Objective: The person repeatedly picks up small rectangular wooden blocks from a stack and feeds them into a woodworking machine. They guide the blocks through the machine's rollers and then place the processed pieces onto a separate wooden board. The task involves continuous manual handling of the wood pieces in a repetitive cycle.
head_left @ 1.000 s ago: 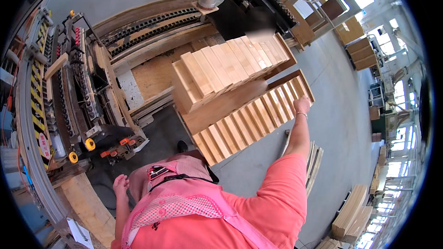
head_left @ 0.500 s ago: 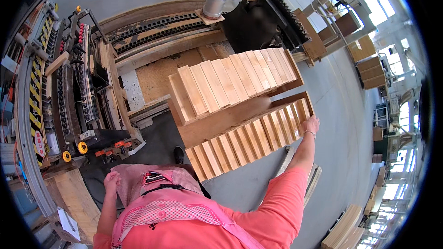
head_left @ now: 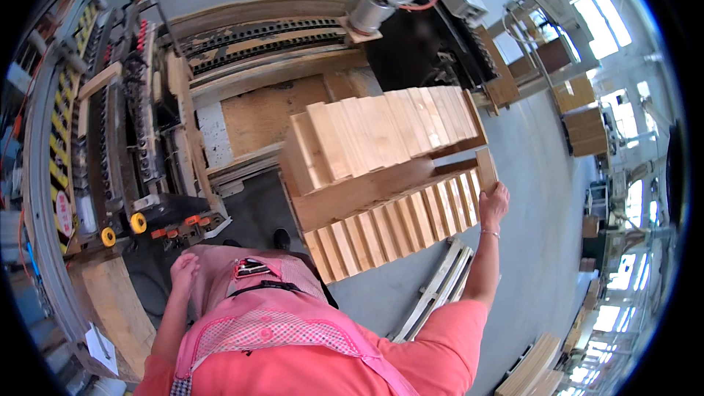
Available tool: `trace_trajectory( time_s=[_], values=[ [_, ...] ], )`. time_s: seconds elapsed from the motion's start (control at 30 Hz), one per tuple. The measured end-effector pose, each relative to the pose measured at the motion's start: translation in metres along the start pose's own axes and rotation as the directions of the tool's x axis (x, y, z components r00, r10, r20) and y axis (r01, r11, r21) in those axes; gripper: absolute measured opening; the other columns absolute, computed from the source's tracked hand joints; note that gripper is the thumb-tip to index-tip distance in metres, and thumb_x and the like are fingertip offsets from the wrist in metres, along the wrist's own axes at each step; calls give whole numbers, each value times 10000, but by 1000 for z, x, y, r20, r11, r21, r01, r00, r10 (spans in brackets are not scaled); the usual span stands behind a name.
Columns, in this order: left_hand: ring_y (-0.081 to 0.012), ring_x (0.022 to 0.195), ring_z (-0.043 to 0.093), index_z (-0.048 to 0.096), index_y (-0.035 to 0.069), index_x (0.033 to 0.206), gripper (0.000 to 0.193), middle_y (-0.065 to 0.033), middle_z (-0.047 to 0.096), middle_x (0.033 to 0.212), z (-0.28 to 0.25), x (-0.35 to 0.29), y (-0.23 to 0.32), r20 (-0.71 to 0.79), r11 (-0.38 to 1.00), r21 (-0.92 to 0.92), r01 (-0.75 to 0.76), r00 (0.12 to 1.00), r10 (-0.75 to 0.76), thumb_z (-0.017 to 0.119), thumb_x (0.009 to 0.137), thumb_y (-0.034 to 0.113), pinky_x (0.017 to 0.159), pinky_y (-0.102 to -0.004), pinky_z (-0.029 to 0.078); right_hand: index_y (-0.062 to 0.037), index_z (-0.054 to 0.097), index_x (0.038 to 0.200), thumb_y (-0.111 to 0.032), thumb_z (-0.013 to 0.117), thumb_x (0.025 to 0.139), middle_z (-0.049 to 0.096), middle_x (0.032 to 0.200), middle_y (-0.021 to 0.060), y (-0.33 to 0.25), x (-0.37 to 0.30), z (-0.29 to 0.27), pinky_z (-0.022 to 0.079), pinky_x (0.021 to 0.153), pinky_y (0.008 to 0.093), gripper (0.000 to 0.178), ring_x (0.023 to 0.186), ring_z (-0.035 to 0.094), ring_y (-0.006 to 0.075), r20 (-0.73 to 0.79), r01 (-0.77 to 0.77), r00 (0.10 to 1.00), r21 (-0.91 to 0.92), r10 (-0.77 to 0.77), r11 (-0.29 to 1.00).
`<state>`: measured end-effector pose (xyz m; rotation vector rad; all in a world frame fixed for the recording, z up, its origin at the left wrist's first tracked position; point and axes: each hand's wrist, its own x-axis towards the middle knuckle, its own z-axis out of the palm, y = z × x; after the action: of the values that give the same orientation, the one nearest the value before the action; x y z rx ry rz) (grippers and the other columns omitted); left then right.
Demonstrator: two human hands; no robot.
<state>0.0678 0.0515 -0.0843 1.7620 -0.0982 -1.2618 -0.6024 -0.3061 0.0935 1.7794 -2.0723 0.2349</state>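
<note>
Two rows of pale wooden boards stand in front of me, a far row (head_left: 389, 128) and a near row (head_left: 396, 220), on a wooden base (head_left: 330, 202). My right hand (head_left: 494, 205) is closed on the end board (head_left: 486, 169) at the right of the near row. That board's flat face shows, turned a little from the others. The fingers behind it are partly hidden. My left hand (head_left: 185, 271) hangs loosely curled beside the pink apron (head_left: 216, 271), with nothing visible in it.
A machine with black-and-yellow striped edging (head_left: 62, 139) and yellow knobs stands at the left. Behind the rows is a machine bed (head_left: 271, 99) with a metal cylinder (head_left: 369, 11). A slatted pallet (head_left: 440, 282) lies on the floor at right, with stacked boards (head_left: 532, 370) beyond it.
My right hand stays at the near row's right end, where the end board now shows more of its face. The view has shifted slightly. My left hand remains by the apron.
</note>
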Motion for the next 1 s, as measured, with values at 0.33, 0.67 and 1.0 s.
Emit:
trace_trajectory(
  time_s=[0.33,0.67,1.0],
  values=[
    [-91,788,571,558,53,1075,217,-24,616,1011,-27,23,56,185,950,-202,-237,944,275,544,876,139,677,-200,444,12,585,909,-199,704,741,562,752,14,-361,-77,-83,431,608,245,295,717,508,83,472,-243,542,880,-695,408],
    [-87,828,579,560,45,1058,200,-27,601,1040,-61,9,121,79,855,-333,-398,891,446,539,869,107,717,-220,446,39,556,1061,-289,690,755,603,893,67,-692,-121,-84,476,731,265,467,804,580,150,171,-661,-283,679,-944,321],
    [-95,827,575,559,30,1056,200,-45,604,1035,-58,30,165,-240,761,-455,-462,887,395,529,877,114,728,-229,448,42,549,1060,-265,724,734,610,880,86,-799,-91,-59,508,695,298,481,754,613,192,302,-504,-531,639,-792,581]
  ],
)
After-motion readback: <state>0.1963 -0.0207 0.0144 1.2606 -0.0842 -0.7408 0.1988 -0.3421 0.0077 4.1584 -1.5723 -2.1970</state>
